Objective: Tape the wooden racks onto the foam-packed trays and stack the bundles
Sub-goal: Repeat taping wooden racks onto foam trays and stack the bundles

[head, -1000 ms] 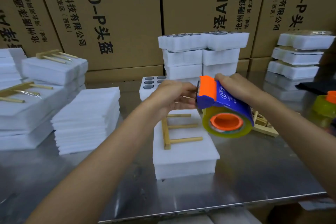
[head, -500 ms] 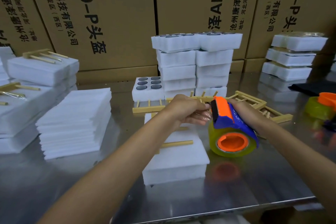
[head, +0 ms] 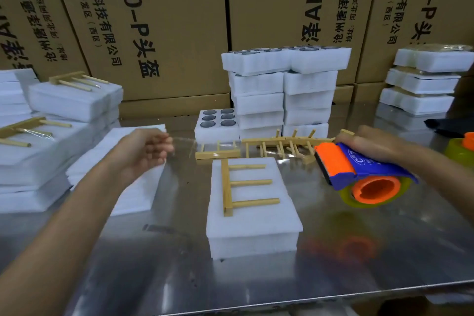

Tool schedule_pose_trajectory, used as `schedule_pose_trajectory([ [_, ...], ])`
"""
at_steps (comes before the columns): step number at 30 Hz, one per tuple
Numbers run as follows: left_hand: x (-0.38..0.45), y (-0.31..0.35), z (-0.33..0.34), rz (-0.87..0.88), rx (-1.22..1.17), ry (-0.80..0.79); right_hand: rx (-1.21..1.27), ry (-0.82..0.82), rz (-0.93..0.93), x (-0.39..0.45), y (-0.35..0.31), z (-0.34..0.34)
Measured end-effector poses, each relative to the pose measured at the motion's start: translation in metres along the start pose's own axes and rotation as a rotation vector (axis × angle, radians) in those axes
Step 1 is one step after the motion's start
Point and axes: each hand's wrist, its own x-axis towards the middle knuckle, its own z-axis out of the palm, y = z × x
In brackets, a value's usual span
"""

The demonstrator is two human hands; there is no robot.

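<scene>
A white foam-packed tray point(head: 254, 223) lies on the metal table at centre, with a wooden rack point(head: 238, 183) of three pegs resting on top. My right hand point(head: 374, 143) grips a blue and orange tape dispenser point(head: 359, 177) to the right of the tray. My left hand point(head: 146, 149) is to the left of the tray and pinches the free end of a clear tape strip point(head: 205, 146), which stretches between both hands above the tray's far edge.
Loose wooden racks point(head: 279, 146) lie behind the tray. Stacked foam trays point(head: 282, 90) stand at the back centre and back right point(head: 423, 79). Foam sheets point(head: 123, 161) and taped bundles point(head: 59, 113) fill the left. A second tape roll point(head: 461, 149) sits at the right edge. Cardboard boxes point(head: 159, 20) wall the back.
My hands have drawn apart, the left going left and the right going right with the dispenser, pulling out a long strip of clear tape. The rack on the tray is now uncovered.
</scene>
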Motion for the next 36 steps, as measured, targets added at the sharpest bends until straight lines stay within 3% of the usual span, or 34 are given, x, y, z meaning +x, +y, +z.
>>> schedule_pose_trajectory([
  [10, -0.015, -0.067, -0.013, 0.033, 0.591, 0.144, -0.037, -0.015, 0.002, 0.019, -0.020, 0.031],
  [14, -0.023, -0.103, 0.011, 0.163, 0.835, 0.179, -0.067, 0.039, -0.004, 0.022, -0.019, 0.035],
  [21, -0.033, -0.141, 0.034, 0.335, 0.915, 0.088, -0.105, 0.069, -0.016, 0.021, -0.018, 0.039],
  [25, -0.044, -0.142, 0.029, 0.504, 1.399, 0.140, -0.090, 0.096, -0.035, 0.018, -0.012, 0.040],
  [29, -0.053, -0.124, 0.031, 0.493, 1.605, 0.238, -0.081, 0.110, -0.045, 0.015, -0.009, 0.040],
  [32, -0.045, -0.105, 0.033, 0.355, 1.572, 0.229, -0.064, 0.099, -0.035, 0.014, -0.010, 0.039],
  [36, -0.032, -0.072, 0.065, 0.661, 1.188, 0.124, -0.056, 0.074, -0.024, 0.013, -0.014, 0.035],
])
